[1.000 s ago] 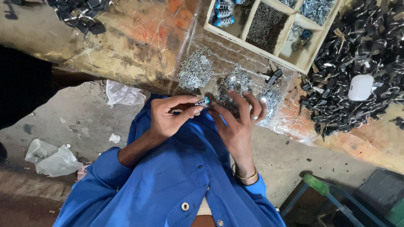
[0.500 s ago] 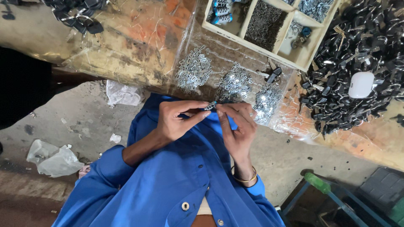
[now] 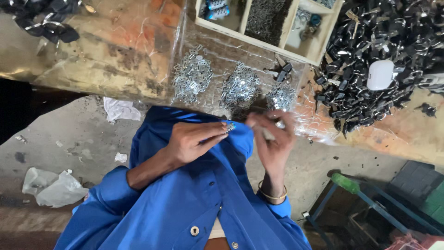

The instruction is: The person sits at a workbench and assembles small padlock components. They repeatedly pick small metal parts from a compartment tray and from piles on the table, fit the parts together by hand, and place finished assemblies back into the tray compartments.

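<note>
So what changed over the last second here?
The hands have come apart: the left hand keeps pinching a small metal piece, while the right hand has drawn off to the side, blurred in motion. The metal piles, the tray and the black heap lie as before.

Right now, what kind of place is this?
Probably a small workshop for putting metal parts together: heaps of small silver metal pieces on a worn workbench, a big pile of black parts, and a wooden sorting tray.
</note>
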`<action>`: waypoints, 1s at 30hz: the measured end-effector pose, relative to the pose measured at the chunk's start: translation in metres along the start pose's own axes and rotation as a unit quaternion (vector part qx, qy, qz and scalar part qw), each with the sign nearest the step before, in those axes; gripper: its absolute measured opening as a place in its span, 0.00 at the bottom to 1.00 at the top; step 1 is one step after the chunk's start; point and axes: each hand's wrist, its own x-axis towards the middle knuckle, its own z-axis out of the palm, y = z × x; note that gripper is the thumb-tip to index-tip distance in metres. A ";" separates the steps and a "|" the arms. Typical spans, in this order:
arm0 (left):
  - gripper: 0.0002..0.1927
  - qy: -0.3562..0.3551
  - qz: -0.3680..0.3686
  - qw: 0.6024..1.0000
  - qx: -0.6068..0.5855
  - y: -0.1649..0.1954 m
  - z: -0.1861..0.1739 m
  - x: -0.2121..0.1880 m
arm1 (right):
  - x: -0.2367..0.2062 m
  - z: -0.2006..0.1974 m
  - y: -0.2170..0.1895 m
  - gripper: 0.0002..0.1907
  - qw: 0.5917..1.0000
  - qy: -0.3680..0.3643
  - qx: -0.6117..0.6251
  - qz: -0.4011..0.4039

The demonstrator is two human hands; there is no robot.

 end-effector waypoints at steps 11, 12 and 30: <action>0.12 0.045 -0.179 0.976 -0.117 -0.005 0.001 0.000 | -0.009 -0.005 0.008 0.21 0.976 0.015 -0.197 -0.085; 0.12 0.045 -0.189 0.973 -0.122 -0.006 0.001 -0.001 | -0.011 -0.004 0.010 0.22 0.973 0.012 -0.206 -0.099; 0.12 0.031 -0.180 0.975 -0.126 -0.009 0.003 0.000 | -0.024 0.008 0.020 0.12 0.996 0.074 0.001 -0.049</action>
